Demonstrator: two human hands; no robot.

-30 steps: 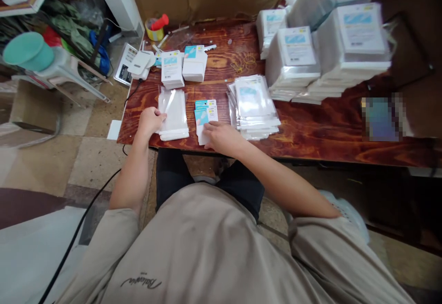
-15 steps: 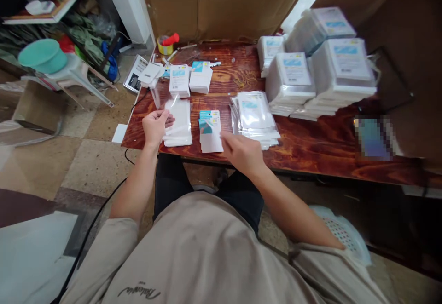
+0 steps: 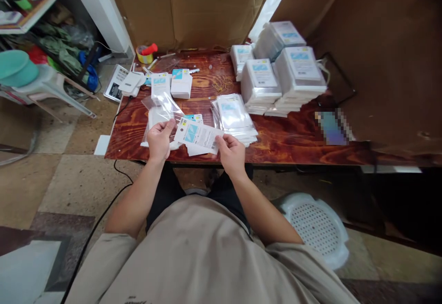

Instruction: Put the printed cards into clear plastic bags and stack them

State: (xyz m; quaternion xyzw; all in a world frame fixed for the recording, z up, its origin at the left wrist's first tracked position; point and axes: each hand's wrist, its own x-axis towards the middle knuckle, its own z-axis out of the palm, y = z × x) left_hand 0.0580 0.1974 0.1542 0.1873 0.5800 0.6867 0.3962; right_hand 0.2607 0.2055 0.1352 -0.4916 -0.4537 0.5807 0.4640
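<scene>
My left hand [image 3: 159,138] is closed on a clear plastic sleeve [image 3: 165,104], lifted above a stack of empty sleeves [image 3: 152,119] on the wooden table [image 3: 293,138]. My right hand [image 3: 230,152] pinches the right end of a white printed card with a blue patch [image 3: 196,136], held level with its left end close to my left hand. Under the card lies a small pile of similar cards [image 3: 193,118]. To the right sits a heap of bagged cards [image 3: 235,117].
Two card stacks [image 3: 171,83] lie further back, with tall bundles of packed bags [image 3: 281,76] at the back right. A tape roll [image 3: 145,55] and a white device [image 3: 129,83] sit at the back left. A white stool [image 3: 316,226] stands at my right; cardboard walls the table.
My left hand lifted a clear sleeve off its stack. My right hand picked a card from the pile and brought it up toward the sleeve. The view shifted right.
</scene>
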